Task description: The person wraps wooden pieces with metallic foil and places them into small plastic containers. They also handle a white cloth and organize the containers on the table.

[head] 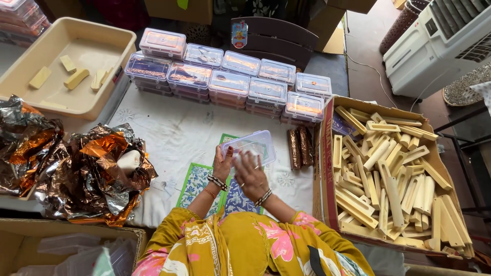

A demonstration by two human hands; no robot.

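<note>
Both my hands hold one clear plastic box (251, 145) above the white cloth. My left hand (222, 164) grips its left end with the fingers up along the side. My right hand (250, 176) lies under and against its near edge. The box looks empty, though its inside is partly hidden by my fingers. To its right lie three foil-wrapped brown sticks (299, 147) side by side on the cloth.
Stacked filled clear boxes (228, 82) line the back. A cardboard box of pale wooden sticks (391, 179) stands at the right. A beige tray (30, 92) holds a few pale blocks. Crumpled copper foil (89, 171) is heaped at the left. A white cooler (434, 46) stands far right.
</note>
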